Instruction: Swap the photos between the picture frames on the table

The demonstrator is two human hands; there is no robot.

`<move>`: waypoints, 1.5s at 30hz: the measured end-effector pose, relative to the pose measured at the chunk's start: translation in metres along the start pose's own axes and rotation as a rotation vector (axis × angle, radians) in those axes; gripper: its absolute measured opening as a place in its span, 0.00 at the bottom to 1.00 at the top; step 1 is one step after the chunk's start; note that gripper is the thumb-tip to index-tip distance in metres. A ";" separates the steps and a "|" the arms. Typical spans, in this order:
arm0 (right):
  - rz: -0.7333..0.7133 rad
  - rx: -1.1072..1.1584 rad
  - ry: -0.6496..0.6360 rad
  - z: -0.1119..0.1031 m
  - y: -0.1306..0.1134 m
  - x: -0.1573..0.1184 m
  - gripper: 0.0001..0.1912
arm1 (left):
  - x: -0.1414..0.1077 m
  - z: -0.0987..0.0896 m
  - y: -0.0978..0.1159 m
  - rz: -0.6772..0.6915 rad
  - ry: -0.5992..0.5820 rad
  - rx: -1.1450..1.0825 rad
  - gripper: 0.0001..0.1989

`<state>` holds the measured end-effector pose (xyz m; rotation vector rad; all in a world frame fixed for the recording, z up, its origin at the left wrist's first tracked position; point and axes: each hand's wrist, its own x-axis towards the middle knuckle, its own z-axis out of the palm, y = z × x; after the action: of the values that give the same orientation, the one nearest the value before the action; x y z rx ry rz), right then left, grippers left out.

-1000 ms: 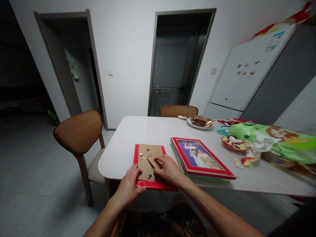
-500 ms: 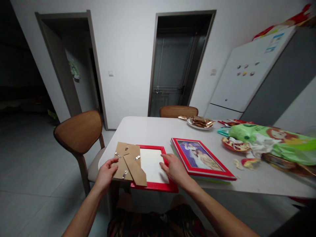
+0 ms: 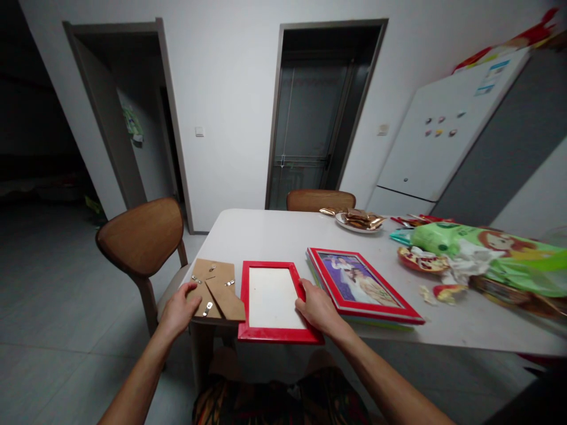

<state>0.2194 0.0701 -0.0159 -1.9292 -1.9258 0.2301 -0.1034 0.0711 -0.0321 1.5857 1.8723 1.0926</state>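
My left hand (image 3: 181,308) grips the left edge of a brown backing board (image 3: 221,289), which has several metal clips and a fold-out stand strip. The board lies near the table's left corner, its lower right tip meeting a red picture frame (image 3: 283,336). Inside that frame shows a blank white sheet (image 3: 274,295). My right hand (image 3: 319,308) is closed round the frame's right side, thumb over the inner edge. The frame's front edge juts past the table edge. To its right, a second red frame with a photo (image 3: 354,280) rests on a stack whose lower layers are mostly hidden.
The white table (image 3: 266,233) also bears a plate of gold-wrapped packets (image 3: 361,219), a cut pomegranate (image 3: 423,260), peel (image 3: 449,292), crumpled tissue (image 3: 472,260) and a green tissue pack (image 3: 509,248). Wooden chairs stand at the left (image 3: 142,236) and far side (image 3: 321,199).
The backing board has slid left with my left hand, baring the frame's left side. My right hand has gone from hovering fingers over the white sheet to gripping the frame's right side.
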 end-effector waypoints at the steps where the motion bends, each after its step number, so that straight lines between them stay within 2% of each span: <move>1: 0.026 0.067 0.008 -0.001 0.000 0.000 0.27 | 0.000 -0.001 0.001 0.014 0.003 0.049 0.18; 3: 0.085 0.289 -0.003 -0.004 0.000 -0.001 0.31 | 0.000 -0.002 0.002 0.039 0.008 0.133 0.20; 6: 0.196 0.810 -0.110 -0.008 -0.002 -0.005 0.36 | -0.005 0.003 0.010 0.075 0.017 0.212 0.19; 8: 0.259 1.141 -0.179 -0.012 -0.006 -0.008 0.39 | -0.013 0.013 0.022 0.141 0.017 0.225 0.18; 10: 0.293 1.336 -0.198 -0.017 -0.011 -0.011 0.42 | -0.028 0.029 0.041 0.275 -0.018 0.192 0.18; 12: 0.307 1.391 -0.190 -0.022 -0.017 -0.013 0.43 | -0.046 0.048 0.065 0.403 -0.091 0.122 0.19; 15: 0.279 1.347 -0.169 -0.027 -0.026 -0.016 0.44 | -0.073 0.076 0.099 0.591 -0.166 0.065 0.25; 17: 0.238 1.303 -0.156 -0.028 -0.029 -0.017 0.42 | -0.083 0.089 0.114 0.701 -0.171 0.063 0.25; 19: 0.215 1.233 -0.148 -0.028 -0.028 -0.016 0.41 | -0.085 0.093 0.123 0.776 -0.153 0.069 0.21; 21: 0.209 1.089 -0.131 -0.025 -0.023 -0.012 0.39 | -0.081 0.088 0.126 0.789 -0.095 0.058 0.20; 23: 0.187 0.845 -0.095 -0.023 -0.016 -0.007 0.36 | -0.074 0.076 0.124 0.719 0.018 0.016 0.20; 26: 0.103 0.441 -0.012 -0.018 -0.008 -0.002 0.30 | -0.060 0.053 0.112 0.491 0.169 -0.087 0.19; 29: 0.042 0.192 0.015 -0.011 -0.003 0.000 0.27 | -0.050 0.035 0.090 0.269 0.208 -0.141 0.20; 31: 0.008 0.098 0.006 -0.005 -0.001 0.000 0.26 | -0.047 0.030 0.071 0.178 0.205 -0.118 0.19; 34: -0.044 -0.016 0.003 0.001 -0.001 -0.001 0.24 | -0.047 0.029 0.048 0.135 0.139 -0.045 0.18; 36: -0.052 -0.078 -0.002 0.004 0.000 -0.002 0.23 | -0.049 0.028 0.040 0.110 0.082 0.042 0.18; 40: -0.037 -0.176 -0.022 0.007 0.000 -0.001 0.19 | -0.054 0.026 0.041 0.061 0.007 0.274 0.18; 45: -0.062 -0.214 -0.022 0.008 0.001 -0.001 0.18 | -0.056 0.023 0.049 0.142 -0.011 0.537 0.18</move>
<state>0.2168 0.0703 -0.0240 -2.0015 -2.0954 0.0280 -0.0437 0.0250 -0.0147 2.0304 2.1944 0.6542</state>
